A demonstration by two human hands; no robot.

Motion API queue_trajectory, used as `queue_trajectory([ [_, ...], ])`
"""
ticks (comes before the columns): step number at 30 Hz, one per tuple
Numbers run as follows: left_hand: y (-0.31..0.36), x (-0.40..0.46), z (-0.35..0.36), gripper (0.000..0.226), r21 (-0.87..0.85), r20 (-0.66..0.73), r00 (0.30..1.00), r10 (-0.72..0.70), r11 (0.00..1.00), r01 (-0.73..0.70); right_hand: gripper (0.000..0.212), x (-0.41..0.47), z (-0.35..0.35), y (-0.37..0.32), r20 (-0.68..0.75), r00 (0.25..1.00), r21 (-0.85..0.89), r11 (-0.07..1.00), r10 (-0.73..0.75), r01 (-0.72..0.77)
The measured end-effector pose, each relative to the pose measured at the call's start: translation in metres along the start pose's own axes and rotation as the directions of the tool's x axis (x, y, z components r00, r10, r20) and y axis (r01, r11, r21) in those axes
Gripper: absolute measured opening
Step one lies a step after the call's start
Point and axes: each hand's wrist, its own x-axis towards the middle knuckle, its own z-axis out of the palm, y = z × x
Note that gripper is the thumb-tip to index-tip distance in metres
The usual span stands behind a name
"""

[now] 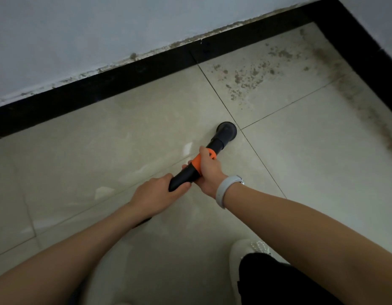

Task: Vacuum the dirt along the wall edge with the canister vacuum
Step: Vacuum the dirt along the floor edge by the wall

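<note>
On the pale tiled floor (102, 137), the left hand (155, 194) and right hand (209, 170) both grip the vacuum wand (195, 168), its round nozzle (226, 129) at one o'clock from them, short of the dirt (252, 73).

**Both hands on the vacuum wand, nozzle on the tile**

The left hand (156, 192) grips the black rear end of the wand (191, 170); the right hand (207, 170), a pale wristband (225, 190) on its wrist, wraps the orange collar further forward; the round black nozzle (226, 129) sits on the floor tile (124, 128) just beside a grout crossing; brown dirt (252, 73) speckles the tile beyond it, near the black skirting (124, 78); a white shoe (245, 252) shows at the bottom.
</note>
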Motion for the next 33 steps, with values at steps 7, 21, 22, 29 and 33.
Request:
queue_trajectory([
  [7,-0.044,-0.040,-0.005,0.048,-0.037,0.008,0.997,-0.072,0.997,0.073,0.022,-0.032,0.032,0.051,0.004,1.000,0.005,0.999,0.031,-0.031],
  [21,-0.039,-0.041,0.000,0.046,0.155,0.221,0.955,0.200,0.959,-0.237,0.022,-0.060,0.001,0.082,-0.295,0.955,0.299,0.953,0.034,0.058],
  [22,-0.028,-0.035,0.003,0.047,0.173,0.242,0.940,0.243,0.942,-0.288,0.022,-0.060,-0.008,0.078,-0.340,0.940,0.328,0.941,0.036,0.083],
  [29,-0.011,-0.012,0.005,0.050,0.097,0.235,0.932,0.275,0.948,-0.304,0.027,-0.047,-0.017,0.050,-0.377,0.923,0.345,0.936,0.076,0.064],
  [33,-0.037,-0.005,-0.024,0.054,-0.013,0.134,0.982,0.134,0.991,-0.134,0.022,-0.035,0.032,0.029,-0.257,0.966,0.188,0.982,0.039,0.010],
])
